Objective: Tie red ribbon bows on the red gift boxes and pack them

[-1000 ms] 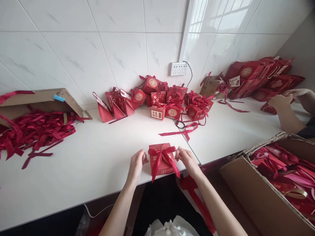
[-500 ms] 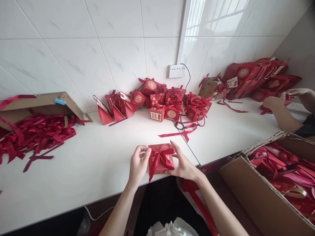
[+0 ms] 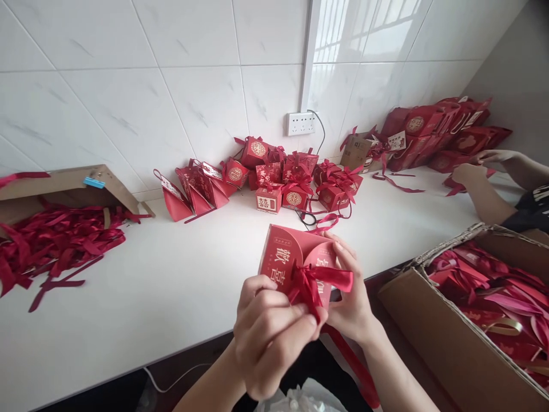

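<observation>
A red gift box point(image 3: 274, 252) with pale printed characters is raised off the table, tilted toward me. A red satin ribbon bow point(image 3: 306, 280) is tied across its front. My right hand point(image 3: 354, 303) grips the box along its right side, fingers behind the top corner and thumb low. My left hand point(image 3: 274, 332) is closed in front of the box's lower part, its fingertips pinching at the bow's lower tail. The lower left of the box is hidden behind that hand.
Small red boxes point(image 3: 294, 197) and triangular red boxes point(image 3: 174, 200) stand by the wall. Loose ribbons point(image 3: 64, 240) spill from a carton at left. A cardboard box point(image 3: 454, 337) of red packages is at right. Beyond it, a co-worker's hands point(image 3: 469, 174) handle a red item.
The gift box has come up off the table edge, closer to me, and tilted. My left hand has moved from its left side across the front to the bow's tail.
</observation>
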Tool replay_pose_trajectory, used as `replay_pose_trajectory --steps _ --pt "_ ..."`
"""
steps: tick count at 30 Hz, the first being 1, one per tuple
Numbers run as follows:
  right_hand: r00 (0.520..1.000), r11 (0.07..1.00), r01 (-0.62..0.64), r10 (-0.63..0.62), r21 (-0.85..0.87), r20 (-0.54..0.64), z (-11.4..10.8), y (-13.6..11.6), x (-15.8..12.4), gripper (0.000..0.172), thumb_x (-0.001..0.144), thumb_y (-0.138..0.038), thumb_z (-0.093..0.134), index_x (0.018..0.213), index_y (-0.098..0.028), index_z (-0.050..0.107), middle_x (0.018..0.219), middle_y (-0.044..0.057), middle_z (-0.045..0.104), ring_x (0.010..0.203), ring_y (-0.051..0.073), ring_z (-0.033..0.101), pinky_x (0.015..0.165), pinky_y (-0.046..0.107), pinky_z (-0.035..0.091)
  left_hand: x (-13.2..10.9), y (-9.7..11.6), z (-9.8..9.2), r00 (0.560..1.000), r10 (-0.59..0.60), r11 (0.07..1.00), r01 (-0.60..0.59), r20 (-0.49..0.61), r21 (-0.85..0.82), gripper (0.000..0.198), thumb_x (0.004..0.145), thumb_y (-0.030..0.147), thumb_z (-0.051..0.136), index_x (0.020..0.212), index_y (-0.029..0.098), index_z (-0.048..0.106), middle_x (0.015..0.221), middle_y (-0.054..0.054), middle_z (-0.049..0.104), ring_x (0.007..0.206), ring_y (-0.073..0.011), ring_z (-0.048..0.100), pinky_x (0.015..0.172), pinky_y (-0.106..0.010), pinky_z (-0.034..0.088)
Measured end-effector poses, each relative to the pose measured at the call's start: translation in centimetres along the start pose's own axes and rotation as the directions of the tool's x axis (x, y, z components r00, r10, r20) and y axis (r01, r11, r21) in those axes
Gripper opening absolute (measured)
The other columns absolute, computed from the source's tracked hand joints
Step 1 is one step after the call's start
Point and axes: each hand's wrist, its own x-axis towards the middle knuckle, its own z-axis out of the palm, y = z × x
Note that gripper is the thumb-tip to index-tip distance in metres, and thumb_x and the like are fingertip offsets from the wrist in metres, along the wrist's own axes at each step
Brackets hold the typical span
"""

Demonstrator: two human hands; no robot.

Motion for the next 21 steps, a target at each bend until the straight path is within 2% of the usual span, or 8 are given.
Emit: replay_pose_trajectory --steps 4,9,10,13,15,18,21 --pt "0.997 0.999 0.025 -0.022 0.045 -0.068 -0.5 -0.5 -0.2 0.080 0.075 -0.026 0.070 0.140 -0.028 0.023 0.139 0.013 0.035 0.131 0.033 0.033 0.104 0.057 0.033 1.4 1.4 -0.9 0.998 -0.057 0.998 0.056 -0.023 -0.019 0.018 0.071 0.010 0.070 0.070 0.022 0.056 0.056 0.004 0.062 0.047 -0.0094 0.057 0.055 -0.032 0.055" --pt "0.996 1.000 0.018 -0.016 0.025 -0.087 -0.7 -0.9 -0.2 0.077 0.077 -0.030 0.068 0.140 -0.030 0.023 0.138 0.014 0.036 0.128 0.034 0.037 0.102 0.059 0.035 1.9 2.4 -1.9 0.985 -0.071 0.997 0.069 0.157 0.017 0.019 0.073 0.012 0.068 0.075 0.028 0.058 0.061 0.003 0.066 0.056 -0.0135 0.062 0.062 -0.039 0.060" --pt "0.996 1.000 0.018 -0.016 0.024 -0.092 -0.7 -0.9 -0.2 0.075 0.078 -0.031 0.066 0.140 -0.030 0.023 0.138 0.014 0.036 0.128 0.034 0.037 0.102 0.058 0.035 1.7 2.5 -1.7 0.987 -0.077 0.997 0.073 0.142 0.032 0.018 0.074 0.013 0.068 0.075 0.028 0.058 0.061 0.003 0.065 0.059 -0.0147 0.063 0.066 -0.040 0.061" --pt "0.994 0.999 0.016 -0.013 0.028 -0.104 -0.8 -0.9 -0.3 0.068 0.081 -0.031 0.062 0.139 -0.029 0.025 0.137 0.014 0.037 0.129 0.033 0.036 0.101 0.057 0.036 1.0 2.4 -0.7 0.995 -0.091 0.994 0.093 -0.035 0.064 0.014 0.079 0.017 0.063 0.073 0.029 0.058 0.059 0.003 0.063 0.071 -0.0168 0.066 0.075 -0.042 0.061" --pt "0.994 0.999 0.016 -0.013 0.028 -0.106 -1.0 -0.9 -0.3 0.067 0.082 -0.030 0.061 0.139 -0.028 0.027 0.136 0.014 0.038 0.130 0.033 0.035 0.102 0.057 0.036 0.6 2.0 -0.1 0.999 -0.019 0.999 0.021 -0.051 0.044 0.013 0.081 0.016 0.060 0.073 0.027 0.060 0.062 0.002 0.064 0.080 -0.0170 0.066 0.081 -0.040 0.060" --pt "0.995 0.999 0.030 -0.028 0.021 -0.092 -1.2 -0.8 -0.3 0.071 0.079 -0.030 0.066 0.139 -0.027 0.028 0.137 0.014 0.038 0.130 0.033 0.035 0.102 0.057 0.036 0.5 1.6 0.0 0.990 0.112 0.993 -0.109 0.081 -0.043 0.009 0.078 0.011 0.062 0.075 0.020 0.063 0.072 0.001 0.067 0.090 -0.0156 0.064 0.082 -0.032 0.059" --pt "0.997 0.999 0.046 -0.044 0.026 -0.068 -1.4 -0.7 -0.3 0.073 0.077 -0.028 0.067 0.139 -0.026 0.028 0.138 0.014 0.037 0.129 0.032 0.036 0.101 0.056 0.037 0.7 1.8 -0.1 0.997 0.034 0.997 -0.029 0.070 -0.072 0.009 0.075 0.004 0.063 0.076 0.013 0.064 0.073 -0.001 0.067 0.086 -0.0134 0.063 0.074 -0.026 0.058"
